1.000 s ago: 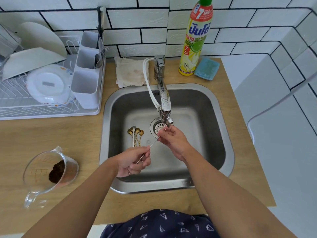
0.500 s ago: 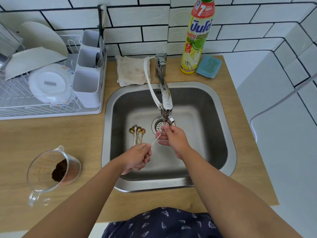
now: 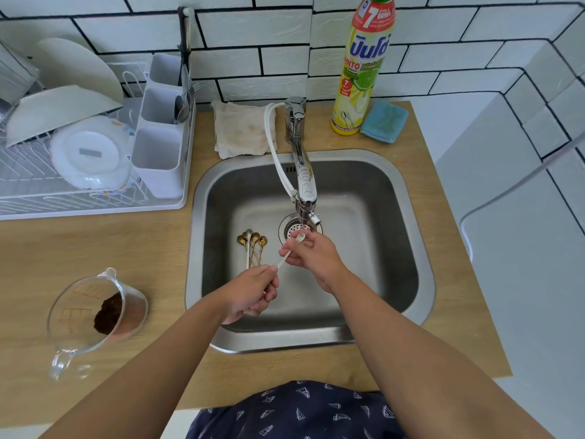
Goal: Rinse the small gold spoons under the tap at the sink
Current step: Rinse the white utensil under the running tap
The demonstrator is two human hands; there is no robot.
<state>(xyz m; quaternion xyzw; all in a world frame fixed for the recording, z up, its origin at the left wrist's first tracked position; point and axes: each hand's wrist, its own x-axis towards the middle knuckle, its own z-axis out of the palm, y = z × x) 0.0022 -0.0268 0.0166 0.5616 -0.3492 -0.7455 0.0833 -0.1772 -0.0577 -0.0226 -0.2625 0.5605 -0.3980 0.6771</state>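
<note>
A spoon is being held over the sink, just below the tap: its handle end is being pinched by the left hand, and its bowl end is being gripped by the fingers of the right hand. More spoons are lying bunched on the sink floor, left of the drain. A jug holding something dark is sitting on the counter to the left, a rack of dishes behind it. A cloth, a bottle and a sponge are being kept behind the sink.
</note>
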